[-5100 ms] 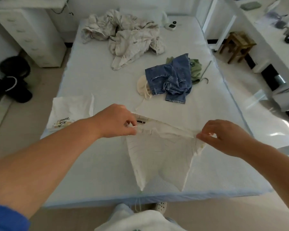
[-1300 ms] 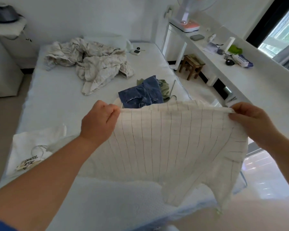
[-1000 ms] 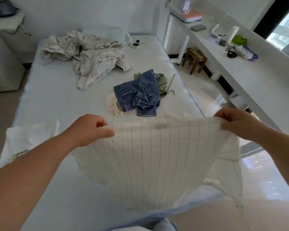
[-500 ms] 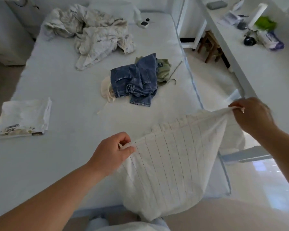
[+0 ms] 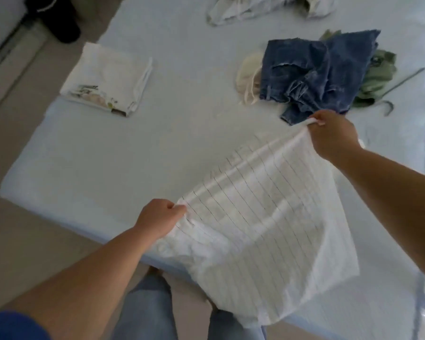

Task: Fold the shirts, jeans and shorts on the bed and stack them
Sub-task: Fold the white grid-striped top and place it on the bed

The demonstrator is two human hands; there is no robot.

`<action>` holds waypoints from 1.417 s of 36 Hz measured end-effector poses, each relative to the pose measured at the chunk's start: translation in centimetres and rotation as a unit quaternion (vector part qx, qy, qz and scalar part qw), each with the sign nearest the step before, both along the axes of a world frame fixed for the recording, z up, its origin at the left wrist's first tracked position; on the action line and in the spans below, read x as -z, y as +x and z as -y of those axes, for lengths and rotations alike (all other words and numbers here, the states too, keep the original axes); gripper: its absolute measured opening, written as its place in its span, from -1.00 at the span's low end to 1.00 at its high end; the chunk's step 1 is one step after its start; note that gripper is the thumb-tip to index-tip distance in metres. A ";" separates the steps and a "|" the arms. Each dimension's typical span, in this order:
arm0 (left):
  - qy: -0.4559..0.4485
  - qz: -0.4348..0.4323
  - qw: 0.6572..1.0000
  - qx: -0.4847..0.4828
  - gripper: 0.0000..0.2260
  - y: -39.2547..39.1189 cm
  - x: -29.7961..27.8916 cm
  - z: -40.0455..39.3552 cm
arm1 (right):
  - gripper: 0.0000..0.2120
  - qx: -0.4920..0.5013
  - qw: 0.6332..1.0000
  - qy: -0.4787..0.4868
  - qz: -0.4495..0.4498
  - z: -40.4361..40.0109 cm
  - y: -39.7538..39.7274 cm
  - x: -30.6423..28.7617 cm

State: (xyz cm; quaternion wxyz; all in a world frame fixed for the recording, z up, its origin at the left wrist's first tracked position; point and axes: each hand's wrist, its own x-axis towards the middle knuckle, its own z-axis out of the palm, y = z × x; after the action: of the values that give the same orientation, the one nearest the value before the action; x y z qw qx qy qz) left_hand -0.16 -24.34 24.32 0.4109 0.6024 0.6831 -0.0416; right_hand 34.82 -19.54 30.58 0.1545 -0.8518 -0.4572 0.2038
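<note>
Hands first: our left hand [image 5: 158, 220] is curled and pinches one corner of the striped white shirt [image 5: 258, 217]. Our right hand [image 5: 333, 136] is curled too, and it pinches the other corner, farther out over the bed [image 5: 138, 153]. The top edge of the shirt runs tight between our two hands. The rest of the shirt hangs down and bulges toward us, and its low end spills past the near edge of the bed, close to our legs.

Just past our right hand lie the jeans [image 5: 317, 69], all bunched up and blue. The near end of the jeans is right beside our right knuckles, but we cannot tell if they touch. A green garment [image 5: 378, 77] peeks out on the far right side of the jeans. A cream cloth [image 5: 249, 74] with a string sticks out on the left side of the jeans.

Far out to the left of our left hand sits a folded white shirt [image 5: 108, 77] with a small print along its near edge. It lies flat by the left edge of the bed, well apart from our hands.

Way beyond both hands, at the top of the view, we see a rumpled pale cloth [image 5: 255, 8] on the bed. The picture is a little blurry, so small things are hard to tell.
</note>
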 end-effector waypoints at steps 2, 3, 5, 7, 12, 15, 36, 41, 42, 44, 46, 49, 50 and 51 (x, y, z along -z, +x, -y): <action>0.032 -0.011 0.999 -0.020 -0.63 -2.2 2.2 -1.1 | -0.75 -0.046 0.999 -0.015 0.023 -3.1 -2.8 2.6; 0.059 -0.012 0.998 -0.033 -0.62 -3.3 3.1 -1.8 | -0.75 -0.067 0.997 -0.021 0.032 -4.6 -4.2 3.8; 0.119 -0.004 0.990 -0.076 -0.60 -5.6 4.8 -3.1 | -0.74 -0.090 0.995 -0.027 0.029 -7.5 -6.8 5.9; 0.154 0.004 0.981 -0.116 -0.60 -7.9 6.4 -4.6 | -0.73 -0.091 0.996 -0.014 0.013 -10.5 -9.3 7.7; 0.189 0.022 0.969 -0.159 -0.60 -12.6 10.0 -9.3 | -0.75 -0.126 0.991 -0.020 0.042 -17.4 -15.0 11.5; 0.181 0.054 0.964 -0.185 -0.59 -15.6 12.7 -13.3 | -0.74 -0.103 0.994 -0.004 0.034 -22.0 -19.0 14.1; -0.099 0.157 0.960 -0.208 -0.82 -25.7 19.1 -16.1 | -0.36 -0.234 0.959 -0.148 0.052 -17.1 -36.3 24.8; -0.072 0.153 0.953 -0.250 -0.74 -27.7 19.2 -15.9 | -0.35 -0.286 0.936 -0.198 0.055 -13.3 -36.2 25.9; -0.114 0.151 0.953 -0.236 -0.75 -28.1 19.3 -15.7 | -0.36 -0.290 0.934 -0.200 0.055 -12.8 -36.1 25.9; -0.212 0.166 0.944 -0.192 -0.80 -28.8 19.4 -15.1 | -0.38 -0.278 0.941 -0.188 0.048 -12.0 -35.9 25.8; -0.274 0.174 0.934 -0.148 -0.77 -29.1 19.2 -14.6 | -0.40 -0.239 0.955 -0.171 0.029 -10.9 -35.8 25.4; -0.282 0.168 0.935 -0.134 -0.82 -29.3 18.9 -13.8 | -0.44 -0.180 0.972 -0.154 0.008 -8.4 -35.6 24.5; -0.274 0.169 0.936 -0.143 -0.85 -29.3 18.6 -13.6 | -0.45 -0.166 0.974 -0.152 0.004 -7.2 -35.5 24.2; -0.264 0.169 0.937 -0.155 -0.88 -29.2 18.3 -13.4 | -0.46 -0.152 0.976 -0.154 0.000 -5.9 -35.4 23.9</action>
State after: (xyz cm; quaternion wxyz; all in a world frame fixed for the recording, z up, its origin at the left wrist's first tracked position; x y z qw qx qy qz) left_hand -29.39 -10.90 5.98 0.6655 0.3571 0.6532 -0.0535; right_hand -0.58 -13.67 6.64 -0.0109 -0.7860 -0.5442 0.2931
